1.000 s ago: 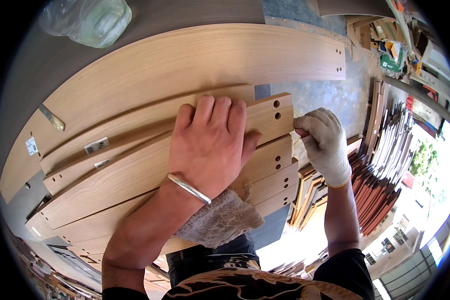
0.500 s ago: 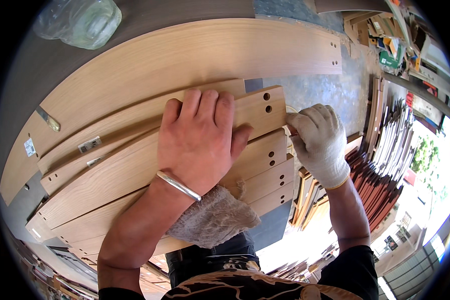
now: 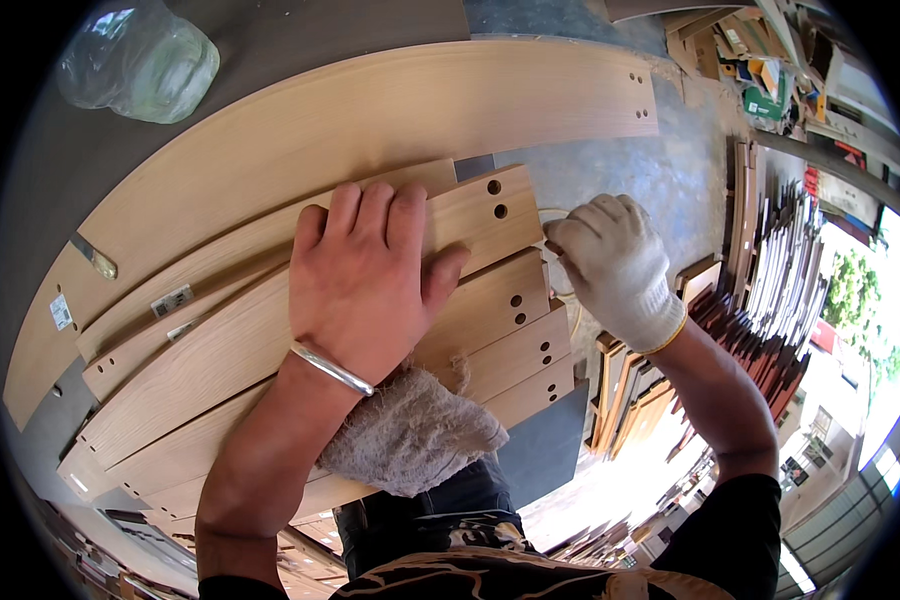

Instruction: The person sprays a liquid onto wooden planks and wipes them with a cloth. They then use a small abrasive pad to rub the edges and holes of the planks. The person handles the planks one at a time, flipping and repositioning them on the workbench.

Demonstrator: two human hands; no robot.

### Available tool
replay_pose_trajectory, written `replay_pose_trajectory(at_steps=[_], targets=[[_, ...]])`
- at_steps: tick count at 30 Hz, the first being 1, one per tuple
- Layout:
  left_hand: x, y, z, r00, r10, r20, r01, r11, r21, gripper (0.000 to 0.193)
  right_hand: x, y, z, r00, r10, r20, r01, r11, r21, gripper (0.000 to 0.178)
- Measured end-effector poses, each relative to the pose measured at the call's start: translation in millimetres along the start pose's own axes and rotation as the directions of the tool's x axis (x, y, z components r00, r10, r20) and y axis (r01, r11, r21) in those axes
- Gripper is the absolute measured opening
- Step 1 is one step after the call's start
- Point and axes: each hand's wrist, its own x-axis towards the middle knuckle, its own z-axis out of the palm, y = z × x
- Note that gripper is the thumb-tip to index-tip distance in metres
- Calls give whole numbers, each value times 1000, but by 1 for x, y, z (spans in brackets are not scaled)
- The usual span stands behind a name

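Note:
My left hand [image 3: 360, 265], bare with a silver bangle at the wrist, lies over a light wooden plank [image 3: 485, 228], fingers curled over its far edge and thumb on the near side. Two dark holes mark the plank's right end. Just off that end is my right hand [image 3: 615, 265] in a white knit glove, its fingers bent and pressed together; whatever they may hold is hidden. A fuzzy grey cloth [image 3: 415, 430] hangs below my left wrist, over the nearer planks [image 3: 505, 315], which also have paired holes.
Beyond lies a long, wide board [image 3: 390, 100] with a small handled tool [image 3: 95, 257] on its left part. A clear plastic container [image 3: 140, 65] stands far left on the dark surface. Stacked dark red and pale strips [image 3: 770, 290] stand on the right.
The scene has shifted slightly left in view. My right forearm has swung outward to the right, with the gloved hand still by the plank's end. My left hand keeps its hold.

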Motion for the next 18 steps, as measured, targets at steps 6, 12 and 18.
replay_pose_trajectory(at_steps=[6, 12, 18], targets=[[1, 1, -1, 1000, 8, -1, -8, 1000, 10, 51, -8, -9, 5, 892, 420, 169, -438, 709, 552, 20], [1, 0, 2, 999, 22, -24, -22, 1000, 12, 52, -1, -9, -5, 754, 499, 426, -629, 363, 688, 29], [0, -1, -3, 1000, -3, 24, 3, 1000, 5, 51, -3, -4, 1, 784, 466, 410, -586, 337, 737, 25]])
